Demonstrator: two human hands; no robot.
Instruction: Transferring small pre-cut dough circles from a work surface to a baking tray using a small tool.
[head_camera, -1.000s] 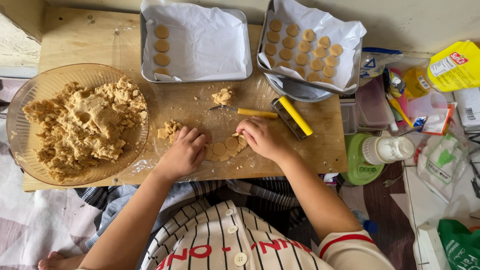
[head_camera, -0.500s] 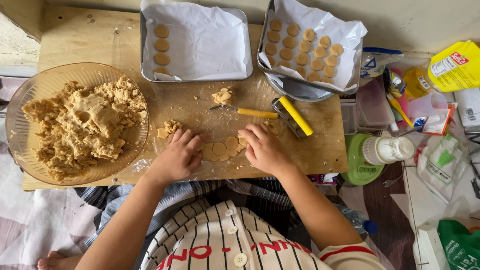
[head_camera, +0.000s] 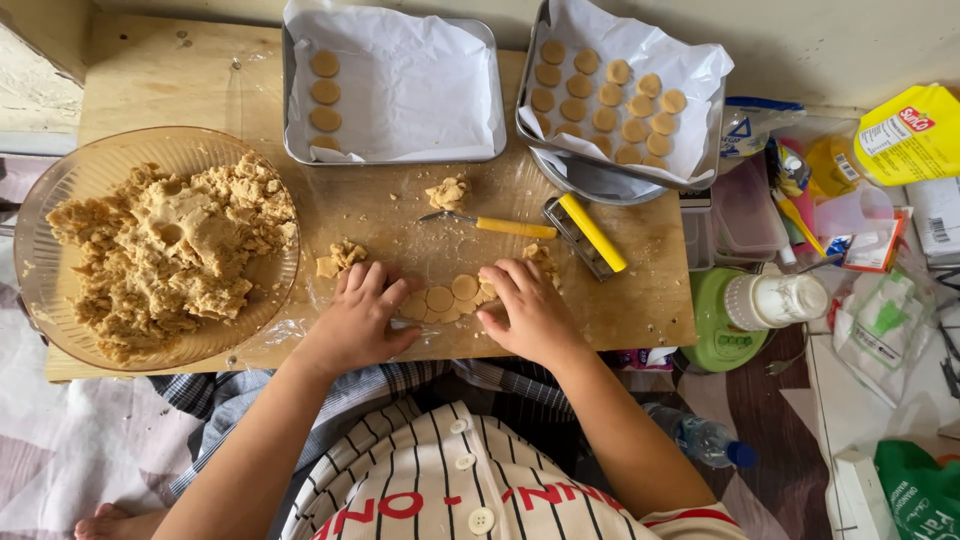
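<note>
White pinstriped, short-sleeved button-up shirt (head_camera: 450, 480) on bare arms.
Dark vertical stripes, round white buttons, red lettering across the chest, red-trimmed sleeve hem; both hands bare, no rings.

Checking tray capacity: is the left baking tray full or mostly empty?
Mostly empty: left baking tray holds four dough rounds along one edge.

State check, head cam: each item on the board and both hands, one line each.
left hand: flat on the dough sheet
right hand: flat on the dough sheet
dough sheet: rolled flat, rounds cut into it
glass bowl: heaped with crumbly dough
left tray: paper-lined, four rounds
right tray: paper-lined, many rounds, tilted on a bowl
yellow-handled tool: lying unused
</note>
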